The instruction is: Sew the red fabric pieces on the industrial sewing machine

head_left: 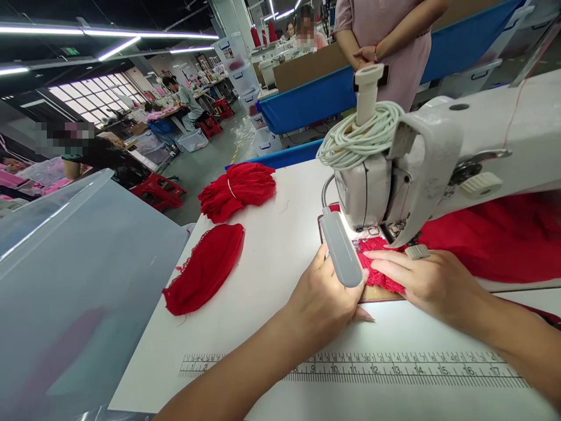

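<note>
A piece of red lace fabric [380, 270] lies under the needle area of a white sewing machine [438, 155]. My left hand [328, 289] rests at the fabric's left edge, its visible fingers spread; a grey clip-on lamp [342, 248] hides some of them. One left fingertip touches the lace and another lies lower on the table. From the right, my right hand [432, 279] reaches in with fingers stretched out flat on the lace. The needle itself cannot be made out. More red fabric [504, 237] spreads beneath the machine arm.
On the white table [272, 257] lie a tied red fabric bundle [239, 190] and a curved red piece [204, 269]. A ruler scale [355, 369] runs along the front. At left stands a translucent bin [83, 280]. A person [385, 41] stands behind the machine; others sit farther off.
</note>
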`<state>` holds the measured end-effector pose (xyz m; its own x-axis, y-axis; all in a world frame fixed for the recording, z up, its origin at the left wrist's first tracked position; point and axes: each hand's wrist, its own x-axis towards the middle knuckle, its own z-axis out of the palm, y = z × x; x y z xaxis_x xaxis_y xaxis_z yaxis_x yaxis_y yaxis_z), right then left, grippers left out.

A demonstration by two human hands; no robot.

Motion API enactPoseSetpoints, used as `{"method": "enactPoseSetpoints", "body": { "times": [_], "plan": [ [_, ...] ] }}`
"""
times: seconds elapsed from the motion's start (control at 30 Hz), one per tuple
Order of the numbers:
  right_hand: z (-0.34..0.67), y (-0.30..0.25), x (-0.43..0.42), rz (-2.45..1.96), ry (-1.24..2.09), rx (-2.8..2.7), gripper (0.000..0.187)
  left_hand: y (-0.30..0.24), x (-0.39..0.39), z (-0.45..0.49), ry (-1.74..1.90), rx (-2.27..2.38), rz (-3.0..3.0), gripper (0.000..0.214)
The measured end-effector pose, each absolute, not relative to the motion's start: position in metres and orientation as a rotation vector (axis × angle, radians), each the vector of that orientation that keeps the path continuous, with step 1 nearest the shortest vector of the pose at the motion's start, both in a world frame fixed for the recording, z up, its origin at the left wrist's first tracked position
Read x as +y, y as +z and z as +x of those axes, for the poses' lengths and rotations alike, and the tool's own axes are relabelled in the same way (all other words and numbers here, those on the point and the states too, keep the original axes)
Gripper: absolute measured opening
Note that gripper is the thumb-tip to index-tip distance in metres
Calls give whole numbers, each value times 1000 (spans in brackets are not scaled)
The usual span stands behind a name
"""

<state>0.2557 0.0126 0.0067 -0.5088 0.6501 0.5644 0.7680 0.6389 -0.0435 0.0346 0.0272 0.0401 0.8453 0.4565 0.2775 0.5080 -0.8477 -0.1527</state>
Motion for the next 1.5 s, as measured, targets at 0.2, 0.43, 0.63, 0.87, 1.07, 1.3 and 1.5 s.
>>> {"method": "enactPoseSetpoints", "body": {
  "times": [0.2,0.43,0.63,0.87,1.07,1.3,1.5],
  "plan": [
    [253,8,14,-1093,-330,-2305,24,40,29,33,-328,-715,-2788,59],
    [253,6,15,-1096,-319,-2310,18,39,34,32,-440,-672,-2830,61],
    [254,6,15,-1162,-355,-2344,24,42,31,33,-358,-720,-2828,60],
    [256,16,16,-1117,-432,-2408,37,38,33,32,-427,-706,-2830,58],
    [253,19,16,-1103,-436,-2375,34,38,34,32,-507,-713,-2833,55],
    [253,18,16,-1174,-453,-2408,41,39,33,33,-462,-737,-2845,48],
    [255,19,17,-1139,-454,-2405,37,39,34,32,-453,-717,-2844,50]
  ]
}}
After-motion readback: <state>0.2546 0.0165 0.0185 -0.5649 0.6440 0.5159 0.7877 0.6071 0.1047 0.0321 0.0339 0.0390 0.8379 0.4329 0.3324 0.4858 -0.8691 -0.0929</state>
